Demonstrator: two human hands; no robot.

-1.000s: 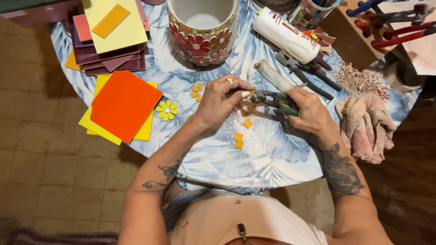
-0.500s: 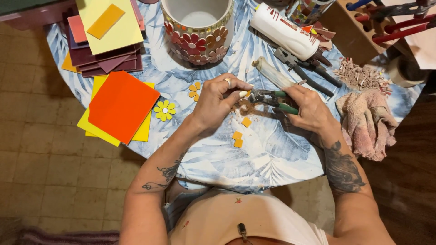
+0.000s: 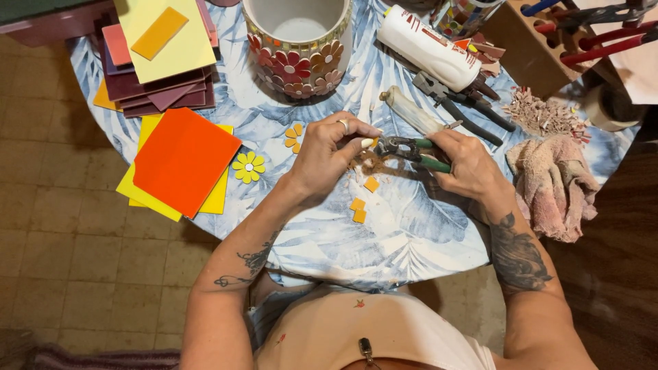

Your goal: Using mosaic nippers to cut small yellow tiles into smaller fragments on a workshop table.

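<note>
We look down on a round bench [image 3: 411,240] covered with a blue leaf-print cloth. Our left hand [image 3: 329,154] has its fingers [image 3: 363,142] pinched shut on a small orange tile chip [image 3: 374,142], held just above the cloth at the jaws of the green-handled tile nippers [image 3: 410,149]. Our right hand [image 3: 469,164] wraps its fingers closed around the nipper handles; the jaws meet the chip, though we cannot tell how far they bite. Directly below the nippers lie three cut orange tile squares [image 3: 359,204], one apart and two touching, beside a scatter of brown crumbs. Left of the left hand rest an orange petal cluster [image 3: 293,137] and a yellow tile flower [image 3: 248,166]. Farther left, an orange tile sheet [image 3: 185,159] lies on yellow ones, with a stack of maroon and yellow sheets [image 3: 154,62] behind it. At the top centre stands a white pot [image 3: 298,41] clad in mosaic flowers. To its right lie a white glue bottle [image 3: 428,48], dark pliers [image 3: 456,106] and a pale tool handle [image 3: 411,113]. A heap of tile offcuts [image 3: 541,116] and a pinkish rag [image 3: 555,185] sit at the right edge.
</note>
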